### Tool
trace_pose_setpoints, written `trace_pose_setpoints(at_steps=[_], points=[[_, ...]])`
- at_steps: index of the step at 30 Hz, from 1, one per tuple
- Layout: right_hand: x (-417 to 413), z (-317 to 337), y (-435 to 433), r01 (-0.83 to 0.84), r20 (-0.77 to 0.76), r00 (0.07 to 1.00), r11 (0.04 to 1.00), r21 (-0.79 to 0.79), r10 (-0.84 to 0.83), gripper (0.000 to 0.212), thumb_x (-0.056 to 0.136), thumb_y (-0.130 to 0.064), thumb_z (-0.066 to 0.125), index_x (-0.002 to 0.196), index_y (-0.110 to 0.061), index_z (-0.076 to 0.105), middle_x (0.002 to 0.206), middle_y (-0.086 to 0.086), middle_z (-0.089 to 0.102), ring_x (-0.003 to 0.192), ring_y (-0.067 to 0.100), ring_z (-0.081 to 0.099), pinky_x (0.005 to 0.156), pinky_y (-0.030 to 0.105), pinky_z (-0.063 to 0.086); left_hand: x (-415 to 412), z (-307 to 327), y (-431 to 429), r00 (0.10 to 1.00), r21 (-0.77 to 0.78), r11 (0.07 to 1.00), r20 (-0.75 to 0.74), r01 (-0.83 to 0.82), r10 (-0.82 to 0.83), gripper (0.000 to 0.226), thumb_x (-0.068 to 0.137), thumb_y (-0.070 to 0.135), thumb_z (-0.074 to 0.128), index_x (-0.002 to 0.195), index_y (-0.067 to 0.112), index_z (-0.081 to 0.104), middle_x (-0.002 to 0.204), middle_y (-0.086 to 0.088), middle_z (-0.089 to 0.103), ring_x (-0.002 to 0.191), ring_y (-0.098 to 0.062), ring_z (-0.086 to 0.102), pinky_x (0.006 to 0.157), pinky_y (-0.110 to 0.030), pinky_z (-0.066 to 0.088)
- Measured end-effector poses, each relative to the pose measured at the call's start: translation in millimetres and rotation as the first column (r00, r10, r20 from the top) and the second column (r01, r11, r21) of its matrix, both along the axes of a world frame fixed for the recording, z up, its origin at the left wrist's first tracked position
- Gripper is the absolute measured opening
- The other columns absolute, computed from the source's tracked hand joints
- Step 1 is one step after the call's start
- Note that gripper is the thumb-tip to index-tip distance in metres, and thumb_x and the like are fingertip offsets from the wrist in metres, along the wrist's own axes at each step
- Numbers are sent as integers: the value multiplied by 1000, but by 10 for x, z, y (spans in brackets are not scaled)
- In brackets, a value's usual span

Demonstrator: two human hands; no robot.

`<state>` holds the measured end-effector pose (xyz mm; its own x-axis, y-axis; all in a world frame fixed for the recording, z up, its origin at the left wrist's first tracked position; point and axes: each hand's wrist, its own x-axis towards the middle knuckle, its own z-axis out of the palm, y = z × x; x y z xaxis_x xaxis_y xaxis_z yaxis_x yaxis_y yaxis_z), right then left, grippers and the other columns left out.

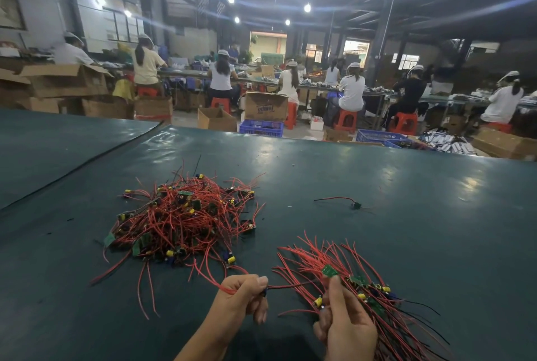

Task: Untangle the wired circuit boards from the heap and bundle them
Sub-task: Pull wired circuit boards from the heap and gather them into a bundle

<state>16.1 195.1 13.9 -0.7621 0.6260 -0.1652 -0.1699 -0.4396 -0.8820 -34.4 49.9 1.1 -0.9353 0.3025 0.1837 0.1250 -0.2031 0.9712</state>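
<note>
Pinching one red lead [290,285] in my L hand [245,292], just on the near side of the heap [186,215] of tangled circuit boards. My R hand [345,323], near-right of the heap, grips a fanned bundle [319,259] w/ fingers curled. Stray board [354,204] lies well right of the heap on the green table [421,180].
</note>
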Motion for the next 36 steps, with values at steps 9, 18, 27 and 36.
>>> trace_pose_setpoints(at_steps=[9,18,27,36], points=[[28,-22,-373,-194,78,980,956,221,181,32,81,-9,75,50,-19,75,47,7,63,39,4,55,44,12,42,34,-14,76,993,-51,992,-12,115,-116,34,67,42,67,49,15,59,43,-3,53,39,-11,49,46,-18,40],[-1,39,-18,-81,24,997,991,103,79,24,85,-14,69,64,-19,79,45,3,57,30,5,36,29,17,29,0,6,4,993,-48,992,9,117,-117,37,63,40,67,44,13,51,39,-8,50,36,-16,44,52,-31,34],[91,71,-77,-185,115,977,981,61,177,27,74,-33,71,73,-6,71,45,2,49,33,10,36,33,18,30,-5,-27,-29,992,0,993,53,118,-118,41,64,41,67,47,10,46,41,-8,49,38,-16,45,50,-26,33],[102,112,-332,-397,191,911,901,175,364,33,93,-10,62,65,-14,80,71,15,74,66,24,68,62,28,51,-17,-5,-36,984,-72,988,129,136,-126,44,82,41,71,51,13,58,45,-2,53,40,-10,47,47,-17,37]])
